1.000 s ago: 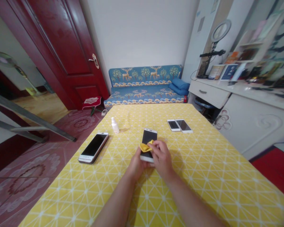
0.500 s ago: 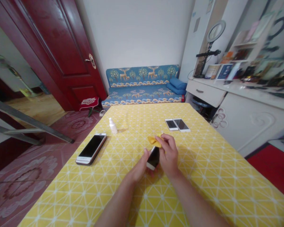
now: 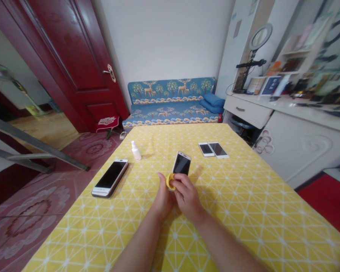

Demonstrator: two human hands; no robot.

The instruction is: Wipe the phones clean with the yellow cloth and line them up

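Note:
My left hand (image 3: 163, 196) holds a smartphone (image 3: 181, 164) upright by its lower end, with the black screen facing me and the top tilted away. My right hand (image 3: 187, 198) pinches a yellow cleaning cloth (image 3: 170, 181) against the phone's lower part. Most of the cloth and the phone's lower end are hidden by my fingers. To the left on the table lies a larger smartphone (image 3: 110, 178), and a small white spray bottle (image 3: 135, 150) stands beyond it.
Two white smartphones (image 3: 206, 149) (image 3: 218, 150) lie side by side at the far end of the yellow patterned tablecloth (image 3: 238, 215). A blue deer-print sofa (image 3: 170, 109) stands behind the table, and a white drawer unit (image 3: 246, 111) stands to the right.
The phone has swung from a tilted position to nearly upright and moved away from me. The cloth has shifted from the phone's upper end to its lower left side, mostly within my fingers.

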